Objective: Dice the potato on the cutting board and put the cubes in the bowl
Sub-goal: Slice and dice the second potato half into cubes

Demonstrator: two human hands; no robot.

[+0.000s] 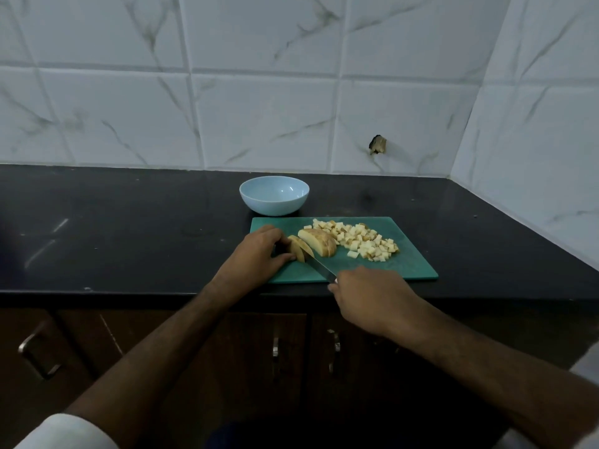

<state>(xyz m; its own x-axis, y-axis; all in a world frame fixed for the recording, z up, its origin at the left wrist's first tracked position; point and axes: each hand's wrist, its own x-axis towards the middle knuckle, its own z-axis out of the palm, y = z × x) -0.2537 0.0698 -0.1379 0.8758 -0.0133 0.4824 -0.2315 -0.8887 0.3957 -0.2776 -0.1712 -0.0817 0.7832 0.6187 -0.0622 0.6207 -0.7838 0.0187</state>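
Hands number two: left hand [259, 251] curls on potato slices [299, 249], right hand [369, 296] apparently clamps one knife [319, 267] beside one bowl [274, 195].

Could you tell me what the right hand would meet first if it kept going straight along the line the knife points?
Probably the potato slices that the left hand holds; the knife in the right hand already touches them, with the left fingers right behind.

Around cutting board [411, 270]: bare countertop [129, 241] left and right gives open passage, bowl [274, 195] blocks just behind its back-left corner, cube pile [363, 243] and potato slices [316, 243] crowd its middle.
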